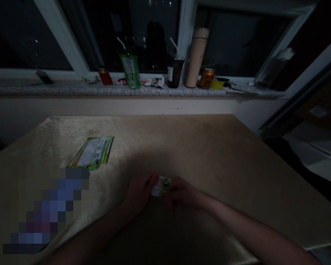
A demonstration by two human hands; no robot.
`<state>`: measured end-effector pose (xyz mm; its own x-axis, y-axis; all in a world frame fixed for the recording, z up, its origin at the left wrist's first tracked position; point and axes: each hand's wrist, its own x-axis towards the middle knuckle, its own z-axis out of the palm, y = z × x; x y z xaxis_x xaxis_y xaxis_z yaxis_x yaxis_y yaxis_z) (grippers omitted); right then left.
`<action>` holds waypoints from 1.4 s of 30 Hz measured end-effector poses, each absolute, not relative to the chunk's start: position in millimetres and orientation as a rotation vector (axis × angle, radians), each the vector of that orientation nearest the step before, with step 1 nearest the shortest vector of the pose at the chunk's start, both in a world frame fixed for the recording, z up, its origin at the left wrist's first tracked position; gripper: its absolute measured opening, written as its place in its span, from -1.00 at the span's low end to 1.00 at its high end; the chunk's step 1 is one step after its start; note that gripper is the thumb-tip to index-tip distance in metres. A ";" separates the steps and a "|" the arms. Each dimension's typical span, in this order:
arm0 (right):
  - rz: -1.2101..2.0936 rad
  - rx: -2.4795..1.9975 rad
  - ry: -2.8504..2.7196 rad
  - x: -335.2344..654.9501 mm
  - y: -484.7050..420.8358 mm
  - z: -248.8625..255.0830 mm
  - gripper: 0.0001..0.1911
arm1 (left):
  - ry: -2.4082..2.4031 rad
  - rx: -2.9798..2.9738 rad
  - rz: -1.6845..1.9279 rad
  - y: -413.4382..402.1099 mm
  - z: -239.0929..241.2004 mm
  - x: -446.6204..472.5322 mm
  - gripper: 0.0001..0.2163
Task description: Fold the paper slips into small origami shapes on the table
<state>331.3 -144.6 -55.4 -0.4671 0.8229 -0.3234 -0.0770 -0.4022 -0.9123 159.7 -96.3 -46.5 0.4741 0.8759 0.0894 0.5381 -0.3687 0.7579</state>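
Two bare forearms closest to the lens, angling in from the lower left and lower right corners and converging near mid-table. Below and around them, one broad tan-brown flat tabletop; far edge runs along the pale wall under the sill, right edge slants down toward the lower right corner. Widest room for moving is right of the hands, out to that slanting edge, with a further stretch ahead to the wall. Behind, one white-framed window, three dark panes in view; beneath it, one speckled grey stone sill. Tabletop left: one long pixelated bluish patch, contents unreadable. On the sill, one tall pale-pink cylindrical flask; two cups with white straws, one green and patterned, one dark with a white label. Just beyond the pixelated patch, one loose stack of green-and-white printed rectangular sheets, overlapping, exact count not readable. Two hands: left hand and right hand, both grasping one piece, fingers bent around opposite sides. Sill again: one orange-gold can beside the flask, one small red jar with dark lid left of the green cup. Smallest: the small white-and-green printed piece between the hands, above the tabletop or on it, cannot tell.
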 end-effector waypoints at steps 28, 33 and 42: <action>1.086 -1.148 -1.591 367.9 -130.7 -63.5 -0.73 | 0.805 1.576 0.578 -78.3 -54.0 148.8 -0.69; 1.049 -1.217 -1.680 373.5 -126.1 -72.2 -0.79 | 0.644 2.094 0.545 -72.0 -49.9 141.8 -0.86; 0.836 -1.099 -1.984 373.0 -124.4 -63.3 -0.87 | 0.496 2.571 0.384 -56.9 -59.7 132.2 -0.71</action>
